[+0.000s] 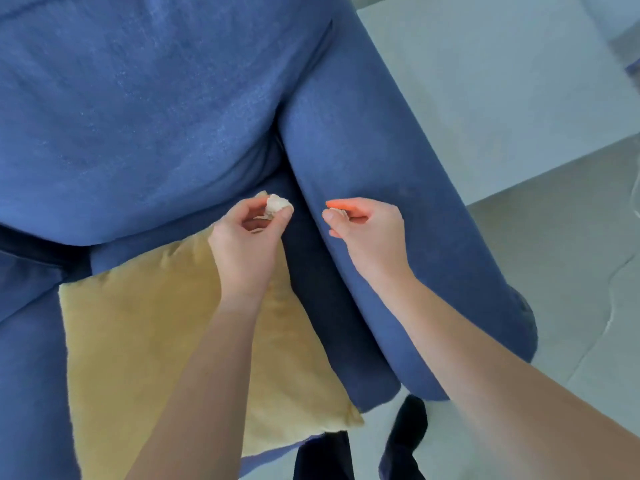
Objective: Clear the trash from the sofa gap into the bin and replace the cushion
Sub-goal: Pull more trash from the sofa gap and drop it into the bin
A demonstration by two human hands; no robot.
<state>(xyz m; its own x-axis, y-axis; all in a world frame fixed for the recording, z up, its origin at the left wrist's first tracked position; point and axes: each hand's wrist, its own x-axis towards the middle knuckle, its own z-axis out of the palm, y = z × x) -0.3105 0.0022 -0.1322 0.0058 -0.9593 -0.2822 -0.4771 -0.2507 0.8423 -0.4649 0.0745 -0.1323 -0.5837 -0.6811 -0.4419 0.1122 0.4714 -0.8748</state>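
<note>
- The left hand (247, 233) hovers over the dark gap (311, 271) between the seat and the armrest of the blue fabric sofa (138, 98), its grip closed on a small crumpled whitish scrap of trash (277, 203) pinched between thumb and fingertips.
- The right hand (367, 225) is held just beside it, above the inner face of the rounded blue armrest (398, 168); its grip is pinched shut on a tiny pale bit (337, 211) between thumb and forefinger, too small to identify.
- The two hands are near each other but apart, both bare-armed and reaching in from the bottom of the view.
- A square mustard-yellow velvety cushion (138, 323) lies flat on the seat beneath the left forearm, one corner peeking out just behind the left hand's fingers.
- The sofa's backrest fills the upper left of the view.
- Pale grey floor (571, 271) shows to the right of the armrest, and a dark shoe (407, 431) stands on it by the sofa's front edge.
</note>
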